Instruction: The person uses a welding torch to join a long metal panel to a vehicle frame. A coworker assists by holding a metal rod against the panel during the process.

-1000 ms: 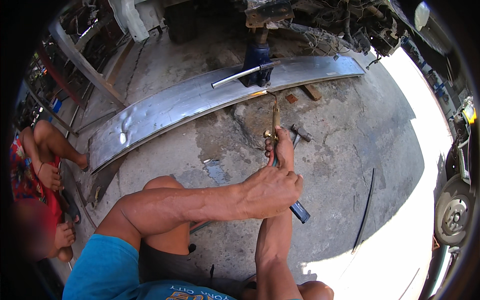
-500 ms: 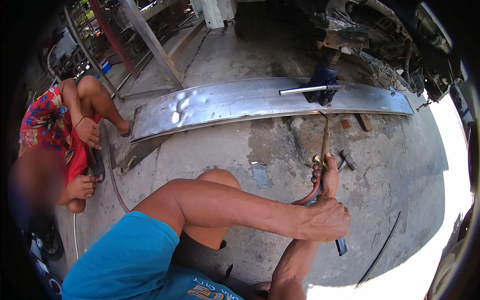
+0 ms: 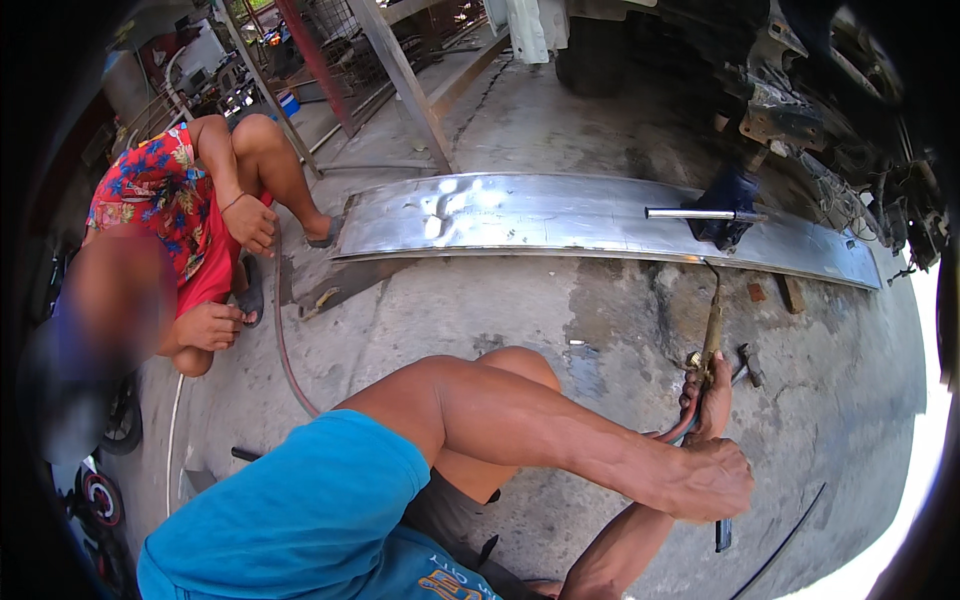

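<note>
Far left: wheel on the floor by a squatting co-worker in a red floral shirt. Co-worker's upper hand hung in front of the knee, fingers loosely bent; lower hand was near the foot, finger state couldn't be told.

Reddish hose ran along the concrete right of them. Next, a slanted post, foot near the back edge of a long silver metal panel. Panel lay flat across the floor, dented and shiny toward its left end.

Left hand: crossed over the right forearm, fingers balled around a black object, one end poking out below. Right hand: just beyond it, fingers clamped around the rear of a brass torch, red and green hoses trailing from it. Torch's bent tip was at the panel's near edge, just in front of the jack; couldn't tell if touching.

Dark blue jack stood on the panel, silver bar across it. Hammer lay right of the torch, wood block beyond.
</note>
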A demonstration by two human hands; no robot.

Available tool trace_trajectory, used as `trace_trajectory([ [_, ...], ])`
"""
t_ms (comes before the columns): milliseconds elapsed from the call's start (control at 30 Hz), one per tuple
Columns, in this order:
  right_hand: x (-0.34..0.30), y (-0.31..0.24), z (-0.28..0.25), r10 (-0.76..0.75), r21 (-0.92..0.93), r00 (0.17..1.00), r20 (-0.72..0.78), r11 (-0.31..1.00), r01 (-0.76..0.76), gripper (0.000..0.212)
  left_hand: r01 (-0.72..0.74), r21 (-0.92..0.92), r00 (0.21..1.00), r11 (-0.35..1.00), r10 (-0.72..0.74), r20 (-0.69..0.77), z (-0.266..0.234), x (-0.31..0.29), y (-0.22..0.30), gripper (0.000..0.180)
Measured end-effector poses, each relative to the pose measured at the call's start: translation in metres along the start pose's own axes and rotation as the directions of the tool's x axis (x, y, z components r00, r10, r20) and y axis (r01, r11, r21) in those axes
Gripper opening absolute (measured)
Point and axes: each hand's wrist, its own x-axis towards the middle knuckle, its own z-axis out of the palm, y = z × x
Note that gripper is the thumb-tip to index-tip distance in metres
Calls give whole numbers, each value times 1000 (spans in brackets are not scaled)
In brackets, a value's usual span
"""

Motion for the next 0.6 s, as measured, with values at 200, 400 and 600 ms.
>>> trace_trajectory([
  [200,15,-5,-7,-24,-1,1000,-10,1000,24,27,32,5,999,999,-32,13,-6,-10,-2,53],
  [400,27,-14,-10,-39,77,998,-58,996,43,25,26,-1,999,1000,-26,40,-14,-18,-4,52],
  [600,33,-15,-14,-61,99,996,-63,993,67,25,40,-4,997,999,-40,59,-5,-12,-5,50],
])
